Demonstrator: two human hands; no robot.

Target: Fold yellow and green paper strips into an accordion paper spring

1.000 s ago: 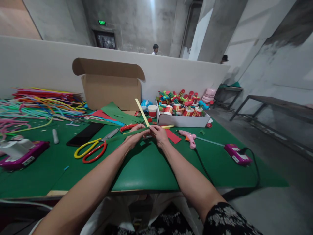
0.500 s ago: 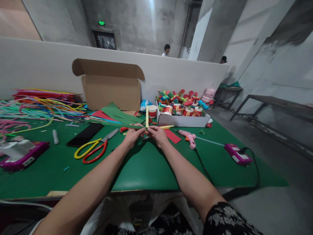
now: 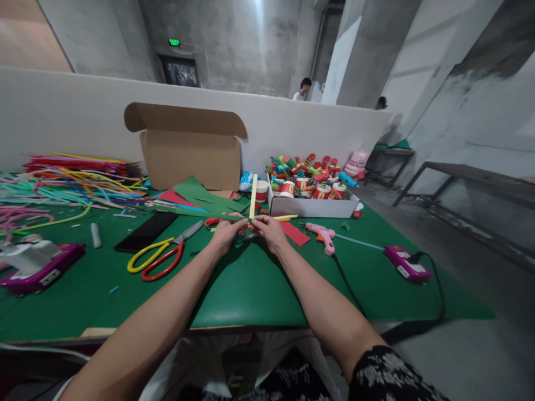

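My left hand (image 3: 228, 233) and my right hand (image 3: 271, 229) meet over the middle of the table, fingertips pinched almost together. Between them a narrow yellow paper strip (image 3: 253, 196) stands nearly upright, leaning slightly right. A long green paper strip (image 3: 209, 214) runs leftward from the same pinch, its inner end at my left fingers. The spot where the strips meet is mostly hidden by fingertips. Just beyond my hands is a red and white paper cup (image 3: 261, 191). Red-handled scissors (image 3: 210, 221) lie partly hidden beside my left hand.
Large scissors (image 3: 179, 239) and a black phone (image 3: 145, 230) lie to the left, before piled pipe cleaners (image 3: 79, 181). A pink glue gun (image 3: 321, 233) lies right, its cord trailing off the front edge. Behind stands a white box (image 3: 315, 208) of finished colourful figures.
The top of the yellow strip has tilted a little to the right and risen slightly. My hands have stayed almost in place. A person beyond the partition has moved right.
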